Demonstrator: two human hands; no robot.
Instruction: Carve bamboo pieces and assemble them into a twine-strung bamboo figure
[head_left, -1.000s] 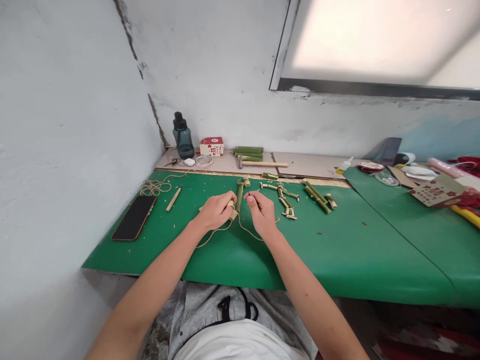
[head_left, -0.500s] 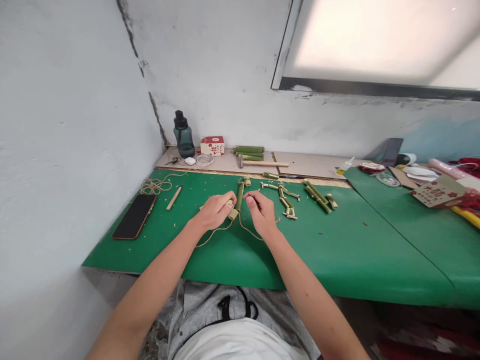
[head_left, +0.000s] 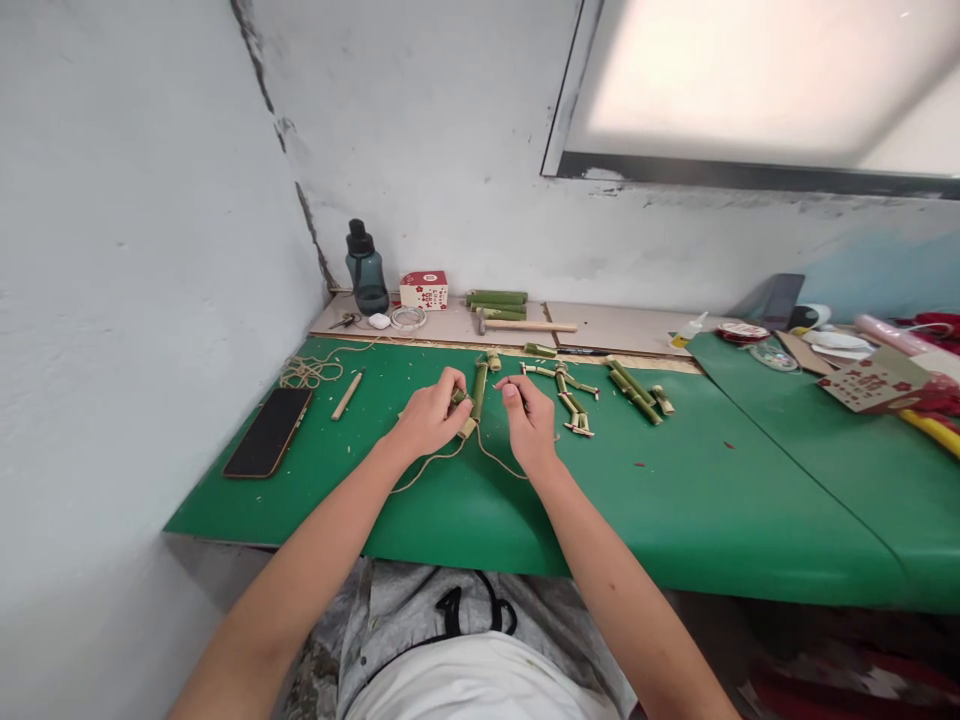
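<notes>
My left hand (head_left: 433, 415) is closed around a short green bamboo piece (head_left: 457, 396), mostly hidden by the fingers. Across a small gap, my right hand (head_left: 531, 428) has thumb and forefinger pinched together; what they hold is too small to make out. Between the hands a longer green bamboo tube (head_left: 480, 388) lies on the table, with a pale bamboo piece (head_left: 468, 429) at its near end. Thin twine (head_left: 499, 462) trails from there toward me. Right of my right hand lies a small jointed bamboo figure (head_left: 564, 385).
The green tabletop (head_left: 660, 520) bears a phone (head_left: 268, 433), a pointed wooden stick (head_left: 348, 395) and tangled twine (head_left: 309, 372) on the left. More bamboo tubes (head_left: 634, 390) lie right. Behind are a hammer (head_left: 525, 325), a bottle (head_left: 367, 270) and a glue bottle (head_left: 688, 330).
My right hand has shifted slightly right, away from the bamboo tube. The left hand has turned a little, showing more of the green piece in it.
</notes>
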